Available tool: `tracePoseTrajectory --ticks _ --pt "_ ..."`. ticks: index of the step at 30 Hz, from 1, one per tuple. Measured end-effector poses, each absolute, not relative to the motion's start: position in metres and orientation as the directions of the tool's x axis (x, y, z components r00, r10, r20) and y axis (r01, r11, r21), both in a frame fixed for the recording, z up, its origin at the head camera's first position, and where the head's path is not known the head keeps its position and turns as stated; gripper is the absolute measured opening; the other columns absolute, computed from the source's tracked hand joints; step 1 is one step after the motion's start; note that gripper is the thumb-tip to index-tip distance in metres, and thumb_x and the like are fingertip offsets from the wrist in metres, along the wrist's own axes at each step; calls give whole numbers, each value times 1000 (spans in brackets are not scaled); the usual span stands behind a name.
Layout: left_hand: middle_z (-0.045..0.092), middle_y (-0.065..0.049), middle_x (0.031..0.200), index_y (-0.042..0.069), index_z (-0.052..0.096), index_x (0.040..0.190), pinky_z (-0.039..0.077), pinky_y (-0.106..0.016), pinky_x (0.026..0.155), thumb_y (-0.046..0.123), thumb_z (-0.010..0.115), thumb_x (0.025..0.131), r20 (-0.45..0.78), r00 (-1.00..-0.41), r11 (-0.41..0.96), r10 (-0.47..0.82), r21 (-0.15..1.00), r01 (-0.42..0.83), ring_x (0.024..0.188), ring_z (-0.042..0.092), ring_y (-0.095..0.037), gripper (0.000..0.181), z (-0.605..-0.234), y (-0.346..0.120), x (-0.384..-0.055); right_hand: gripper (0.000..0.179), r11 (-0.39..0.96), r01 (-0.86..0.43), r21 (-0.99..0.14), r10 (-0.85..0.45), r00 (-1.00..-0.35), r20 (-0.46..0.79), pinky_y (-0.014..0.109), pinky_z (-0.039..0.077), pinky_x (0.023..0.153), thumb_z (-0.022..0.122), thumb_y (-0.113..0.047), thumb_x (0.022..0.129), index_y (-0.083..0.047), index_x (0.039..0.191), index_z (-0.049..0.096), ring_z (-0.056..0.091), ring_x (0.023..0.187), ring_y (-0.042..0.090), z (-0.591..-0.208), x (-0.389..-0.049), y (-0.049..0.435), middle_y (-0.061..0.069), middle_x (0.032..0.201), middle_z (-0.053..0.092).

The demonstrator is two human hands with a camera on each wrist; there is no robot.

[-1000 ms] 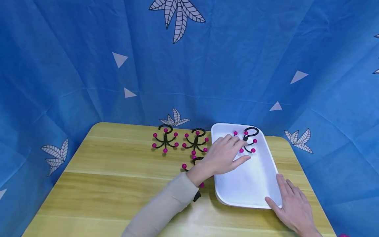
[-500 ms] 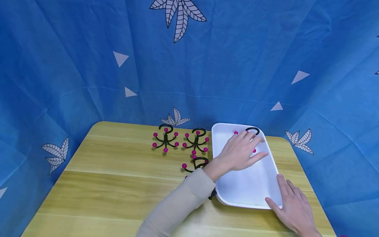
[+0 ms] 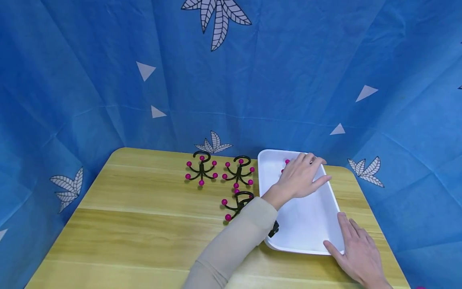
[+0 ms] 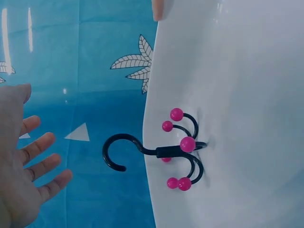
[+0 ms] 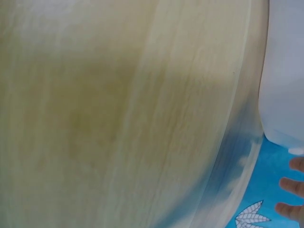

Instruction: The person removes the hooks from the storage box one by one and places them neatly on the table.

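Note:
A black claw hook [image 4: 173, 151] with pink ball tips lies in the far end of the white tray [image 3: 299, 224]. My left hand [image 3: 301, 176] reaches over it and hides most of it in the head view. In the left wrist view the left hand's fingers [image 4: 45, 164] are spread and apart from the hook. My right hand [image 3: 359, 253] rests at the tray's near right corner, its thumb on the front rim and its fingers extended along the right side. The right wrist view shows several of its fingertips at the edge beside the tray.
Left of the tray, two more claw hooks, one at the left [image 3: 201, 170] and one nearer the tray [image 3: 239, 171], lie on the wooden table [image 3: 126, 224]. A third hook [image 3: 234, 206] is partly under the left sleeve. A blue patterned curtain [image 3: 288, 80] surrounds the table.
My left hand has moved right and slightly back across the tray, away from the hook's stem, to the far right rim. The right hand has stayed at the tray corner.

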State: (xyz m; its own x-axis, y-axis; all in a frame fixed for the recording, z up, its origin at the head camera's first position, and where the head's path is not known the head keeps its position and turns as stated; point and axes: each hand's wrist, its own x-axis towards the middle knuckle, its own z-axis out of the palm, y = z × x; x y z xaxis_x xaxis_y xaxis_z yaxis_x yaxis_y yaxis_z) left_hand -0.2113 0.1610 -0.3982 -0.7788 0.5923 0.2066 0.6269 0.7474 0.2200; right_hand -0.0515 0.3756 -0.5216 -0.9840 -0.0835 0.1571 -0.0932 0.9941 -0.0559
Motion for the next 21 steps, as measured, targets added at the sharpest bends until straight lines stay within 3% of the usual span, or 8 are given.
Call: tracePoseTrajectory --ticks 3,9,21 --pt "52 10 153 35 45 157 49 -22 108 65 36 108 186 -795 762 577 227 606 134 48 -8 58 -398 165 -218 104 995 -86 -42 -80 -987 140 71 40 110 65 -67 94 1 164 28 49 136 55 -521 -52 376 30 155 50" --pt "50 9 156 34 40 160 48 -29 112 67 34 108 152 -822 796 549 203 570 137 47 -10 62 -406 172 -234 105 995 -85 -44 -80 -990 115 72 40 110 64 -67 94 1 165 26 49 137 55 -519 -52 376 31 156 49" --pt "46 11 159 34 35 161 46 -29 117 68 32 108 125 -872 856 474 167 489 143 44 -9 63 -422 182 -262 108 997 -68 -30 -65 -993 96 72 38 113 62 -69 94 2 165 22 46 137 56 -520 -51 372 34 156 47"
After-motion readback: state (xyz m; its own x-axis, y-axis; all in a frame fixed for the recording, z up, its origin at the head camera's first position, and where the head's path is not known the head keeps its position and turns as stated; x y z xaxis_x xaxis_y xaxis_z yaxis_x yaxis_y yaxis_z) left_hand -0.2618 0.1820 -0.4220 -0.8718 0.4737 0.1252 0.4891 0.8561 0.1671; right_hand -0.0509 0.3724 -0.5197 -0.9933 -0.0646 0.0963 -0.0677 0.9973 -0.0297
